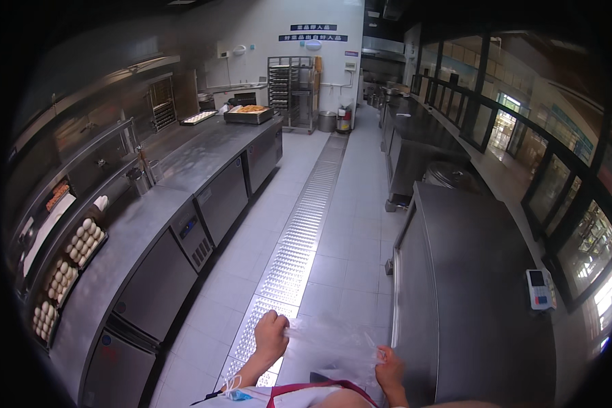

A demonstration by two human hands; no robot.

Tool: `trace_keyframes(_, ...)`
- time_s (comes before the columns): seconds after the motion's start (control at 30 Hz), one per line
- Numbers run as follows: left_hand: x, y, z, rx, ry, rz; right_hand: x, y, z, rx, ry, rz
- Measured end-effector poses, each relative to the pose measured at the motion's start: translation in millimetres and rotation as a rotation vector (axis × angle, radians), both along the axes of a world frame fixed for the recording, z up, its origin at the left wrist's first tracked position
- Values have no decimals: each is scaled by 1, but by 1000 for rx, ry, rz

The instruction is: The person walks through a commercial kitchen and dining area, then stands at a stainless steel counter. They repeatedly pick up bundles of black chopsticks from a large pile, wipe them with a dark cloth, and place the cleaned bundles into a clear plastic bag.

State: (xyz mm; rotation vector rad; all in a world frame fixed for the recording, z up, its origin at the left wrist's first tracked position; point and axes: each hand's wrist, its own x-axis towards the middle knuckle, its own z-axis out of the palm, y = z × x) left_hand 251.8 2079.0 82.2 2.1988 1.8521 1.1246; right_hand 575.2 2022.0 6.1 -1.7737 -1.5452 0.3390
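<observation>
A clear, thin plastic bag (330, 345) is stretched between my two hands, in front of my body and above the floor. My left hand (272, 336) is closed on its left edge, the fingers curled in a fist. Lower down, my right hand (389, 369) pinches the opposite edge. The floor shows through the film, and I cannot make out anything inside it. A red apron strap (306, 389) crosses just below the bag.
A long steel counter (177, 173) runs along the left, bearing trays of white rounded pieces (85, 241) and a dark tray of golden food (247, 112). A steel counter (472, 272) with a card terminal (539, 289) stands right. A perforated drain strip (292, 251) runs between. A tray rack (290, 95) stands far off.
</observation>
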Motion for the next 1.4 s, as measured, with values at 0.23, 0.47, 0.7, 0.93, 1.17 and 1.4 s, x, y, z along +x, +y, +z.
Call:
trace_keyframes(0.23, 29, 197, -21, -120, -502, -28, 48, 260, 24, 95, 67, 27)
trace_keyframes(0.47, 21, 349, -80, -215, -757, 309, 1, 494, 37, 148, 168, 452)
trace_keyframes(0.7, -14, 606, -40, 221, -303, 458, 25, 710, 35, 311, 33, 265)
trace_keyframes(0.93, 39, 856, -12, 125, -404, 313, 79, 907, 55, 325, 108, -33)
trace_keyframes(1.17, 137, 1094, -41, -83, -564, -47, 158, 1118, 7, 251, 676, -268)
trace_keyframes(1.4, 156, 1291, -30, 30, -542, 107, 146, 1338, 65, 191, 620, 22)
